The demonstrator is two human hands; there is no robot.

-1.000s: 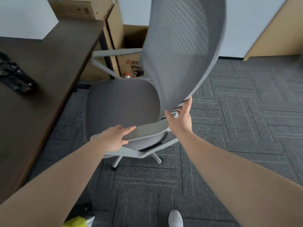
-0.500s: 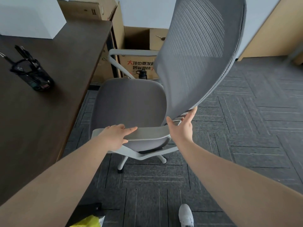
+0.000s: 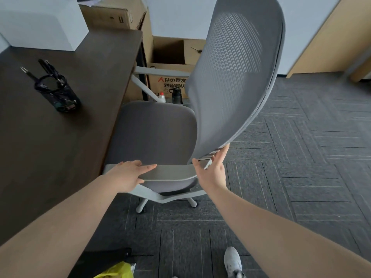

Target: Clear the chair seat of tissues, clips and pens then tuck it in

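A grey office chair stands side-on beside the dark desk [image 3: 66, 137]. Its grey seat [image 3: 154, 129] is bare, with no tissues, clips or pens on it. My left hand [image 3: 128, 173] grips the near pale armrest [image 3: 172, 173], thumb under it. My right hand [image 3: 212, 169] holds the lower edge of the mesh backrest [image 3: 236, 77] where it meets its bracket. The seat's left edge sits at the desk edge. A black mesh pen holder [image 3: 58, 93] with pens stands on the desk.
Cardboard boxes [image 3: 170, 55] stand behind the chair, with two bottles [image 3: 176, 95] on the floor there. A white box [image 3: 40, 27] sits at the desk's back. A black bin with a yellow bag [image 3: 116, 269] is by my feet; my shoe [image 3: 232, 261] is on grey carpet.
The chair has slid toward the desk, its seat now reaching the desk edge. Both hands keep the same hold. The pen holder has come fully into view.
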